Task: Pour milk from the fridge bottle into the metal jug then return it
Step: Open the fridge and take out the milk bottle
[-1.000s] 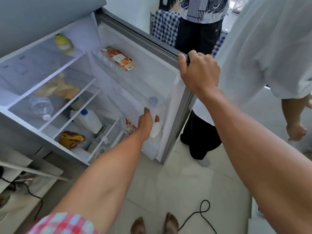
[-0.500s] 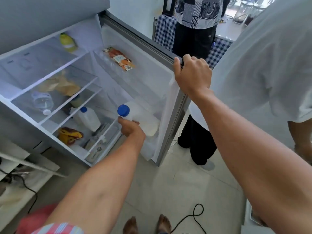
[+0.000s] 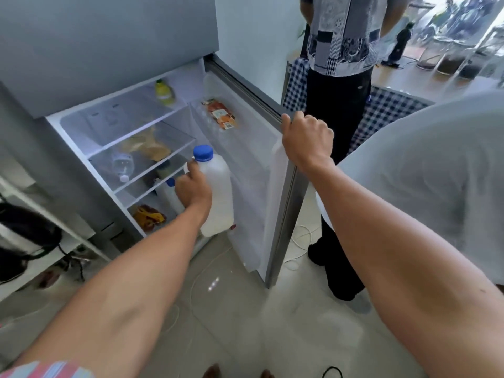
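At centre frame, the left hand [image 3: 192, 190] grips the handle of a translucent white plastic milk bottle with blue cap [image 3: 216, 192], upright before the open fridge shelves; at right of centre, the right hand [image 3: 306, 141] clasps the grey fridge door's edge [image 3: 283, 214].

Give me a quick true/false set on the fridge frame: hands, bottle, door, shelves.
1. The left hand holds the milk bottle by its handle side. True.
2. The bottle's cap is red. False: it is blue.
3. The right hand has its grip on the top edge of the fridge door. True.
4. The fridge door is closed. False: it stands open.
5. The yellow bottle sits on the bottom shelf. False: it is on the top shelf.
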